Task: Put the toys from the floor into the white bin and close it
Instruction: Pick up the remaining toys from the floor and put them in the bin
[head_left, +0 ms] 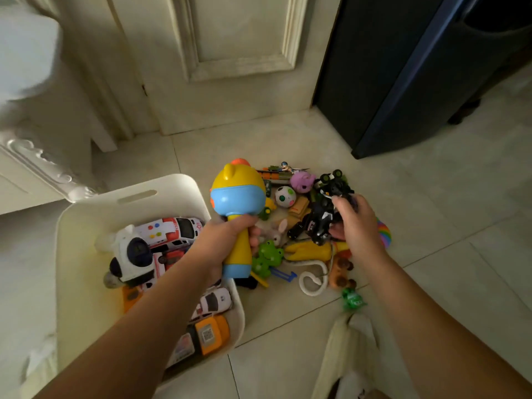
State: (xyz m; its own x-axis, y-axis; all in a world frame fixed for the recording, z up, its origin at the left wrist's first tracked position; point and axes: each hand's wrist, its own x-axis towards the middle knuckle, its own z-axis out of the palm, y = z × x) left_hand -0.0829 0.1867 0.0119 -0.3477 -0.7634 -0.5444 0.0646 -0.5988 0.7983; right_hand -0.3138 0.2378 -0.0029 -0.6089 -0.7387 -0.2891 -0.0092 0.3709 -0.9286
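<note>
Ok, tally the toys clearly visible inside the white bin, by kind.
In the bin:
Vehicles: 4 (ambulance, red-white vehicle, white car, orange truck)
Panda toy: 1
Total: 5 clearly seen; more may be hidden.

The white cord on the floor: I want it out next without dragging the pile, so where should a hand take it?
Probably the curled loop at the near end of the white cord, pinched from above on the person's side: it lies alone on bare floor, while the far end runs in among the yellow toy and orange toy.
</note>
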